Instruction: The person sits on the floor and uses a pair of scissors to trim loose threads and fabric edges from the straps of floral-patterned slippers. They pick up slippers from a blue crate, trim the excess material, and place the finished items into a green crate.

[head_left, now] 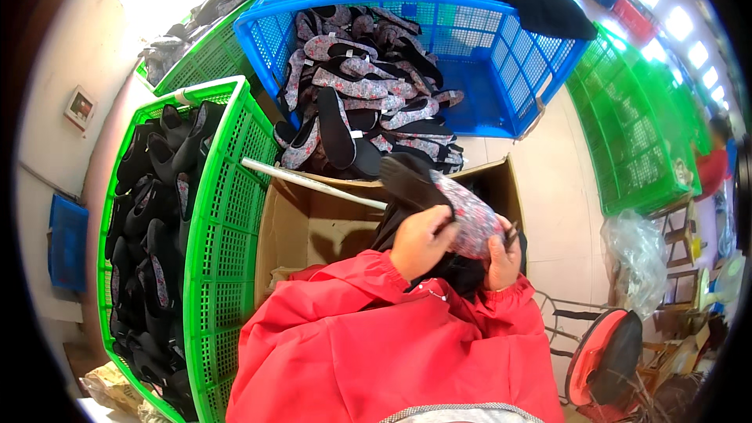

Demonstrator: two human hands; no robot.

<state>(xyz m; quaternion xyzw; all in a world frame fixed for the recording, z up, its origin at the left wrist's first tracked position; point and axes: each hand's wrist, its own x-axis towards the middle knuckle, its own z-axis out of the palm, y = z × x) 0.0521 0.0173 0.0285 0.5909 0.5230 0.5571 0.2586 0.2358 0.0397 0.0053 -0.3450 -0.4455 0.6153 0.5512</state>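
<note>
In front of my chest, over an open cardboard box (pixel 282 239), both hands grip a slipper (pixel 470 219) with grey-red floral fabric and a black part pointing up and left. My left hand (pixel 423 244) is closed around its near left edge. The fingers of my right hand (pixel 503 257) pinch its right end. Just beyond the box, many similar floral slippers with black soles (pixel 351 88) spill in a heap out of a blue plastic crate (pixel 478 102) lying on its side. Dark cloth partly fills the box below my hands.
A green crate (pixel 223 266) packed with black slippers (pixel 149 219) stands at my left. A white pole (pixel 313 182) crosses the box. Black items (pixel 540 4) lie atop the blue crate. More green crates (pixel 634 117), clear plastic (pixel 634 254) and a red-black stool (pixel 603 356) are on the right.
</note>
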